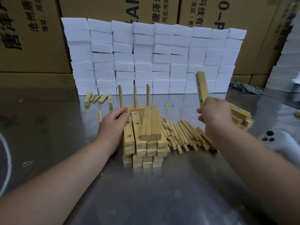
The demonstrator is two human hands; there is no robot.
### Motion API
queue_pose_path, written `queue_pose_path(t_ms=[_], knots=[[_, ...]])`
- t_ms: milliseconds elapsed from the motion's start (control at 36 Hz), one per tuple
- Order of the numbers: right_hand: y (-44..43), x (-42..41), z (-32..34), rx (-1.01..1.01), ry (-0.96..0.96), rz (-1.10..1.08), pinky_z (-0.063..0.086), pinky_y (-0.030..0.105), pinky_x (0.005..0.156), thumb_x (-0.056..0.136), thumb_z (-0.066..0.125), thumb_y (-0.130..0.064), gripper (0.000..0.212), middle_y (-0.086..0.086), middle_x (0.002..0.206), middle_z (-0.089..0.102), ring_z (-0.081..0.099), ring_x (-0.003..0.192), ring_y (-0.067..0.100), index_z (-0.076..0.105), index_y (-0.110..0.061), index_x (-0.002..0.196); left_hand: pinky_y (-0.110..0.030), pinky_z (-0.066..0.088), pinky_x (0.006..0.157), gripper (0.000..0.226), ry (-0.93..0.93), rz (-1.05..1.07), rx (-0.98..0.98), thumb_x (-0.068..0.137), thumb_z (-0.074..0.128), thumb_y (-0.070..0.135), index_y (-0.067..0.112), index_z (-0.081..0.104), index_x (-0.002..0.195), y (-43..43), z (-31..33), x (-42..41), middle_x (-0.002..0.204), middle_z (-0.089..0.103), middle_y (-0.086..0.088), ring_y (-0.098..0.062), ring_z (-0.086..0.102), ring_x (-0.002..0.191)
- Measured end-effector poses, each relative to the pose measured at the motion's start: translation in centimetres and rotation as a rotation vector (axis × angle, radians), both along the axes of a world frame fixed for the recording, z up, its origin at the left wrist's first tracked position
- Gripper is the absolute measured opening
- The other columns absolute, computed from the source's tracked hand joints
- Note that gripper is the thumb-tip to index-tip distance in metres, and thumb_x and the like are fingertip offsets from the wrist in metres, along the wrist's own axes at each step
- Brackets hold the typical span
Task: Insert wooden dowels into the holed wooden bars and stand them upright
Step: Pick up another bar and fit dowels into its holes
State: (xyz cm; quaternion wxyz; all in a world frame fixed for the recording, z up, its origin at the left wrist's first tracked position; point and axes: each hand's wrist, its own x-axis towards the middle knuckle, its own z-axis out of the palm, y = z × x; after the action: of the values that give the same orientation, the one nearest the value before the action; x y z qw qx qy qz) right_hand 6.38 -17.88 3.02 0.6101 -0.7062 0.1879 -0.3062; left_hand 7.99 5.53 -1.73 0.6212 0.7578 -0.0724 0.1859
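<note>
Fingers [200,111] of the right hand [214,111] clasp a pale rectangular holed wooden bar [202,88] raised near-upright; the left hand [113,125] touches the stack of pale wooden bars [146,140], its grip unclear.

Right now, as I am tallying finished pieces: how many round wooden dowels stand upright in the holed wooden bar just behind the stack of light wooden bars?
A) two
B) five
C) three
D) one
C: three round wooden dowels rise upright, side by side, from the holed wooden bar behind the stack of light wooden bars.
</note>
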Motion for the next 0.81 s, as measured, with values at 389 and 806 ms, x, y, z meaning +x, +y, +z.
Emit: queue_pose_path(t_ms=[389, 806], knots=[[5.9, -5.8, -1.5, -0.534, -0.531, 0.351, 0.041, 0.008, 0.059, 0.086, 0.055, -0.026, 0.021, -0.008, 0.089, 0.055, 0.053, 0.070, -0.001, 0.045, -0.042, 0.097, 0.000, 0.023, 0.094, 0.055, -0.445, 0.127, 0.169, 0.084, 0.028, 0.046, 0.015, 0.057, 0.120, 0.4, 1.8, -1.6, 0.123, 0.046, 0.003, -0.002, 0.038, 0.117], [7.1, -6.9, -1.2, -0.904, -0.744, 0.435, 0.041, 0.013, 0.081, 0.088, 0.045, -0.016, 0.032, -0.001, 0.100, 0.053, 0.052, 0.093, 0.007, 0.064, 0.003, 0.103, -0.013, 0.043, 0.081, 0.014, -0.476, -0.118, -0.044, 0.082, 0.047, 0.037, 0.036, 0.059, 0.090, -2.5, 5.3, -6.8, 0.092, 0.066, 0.023, 0.005, 0.058, 0.099]])
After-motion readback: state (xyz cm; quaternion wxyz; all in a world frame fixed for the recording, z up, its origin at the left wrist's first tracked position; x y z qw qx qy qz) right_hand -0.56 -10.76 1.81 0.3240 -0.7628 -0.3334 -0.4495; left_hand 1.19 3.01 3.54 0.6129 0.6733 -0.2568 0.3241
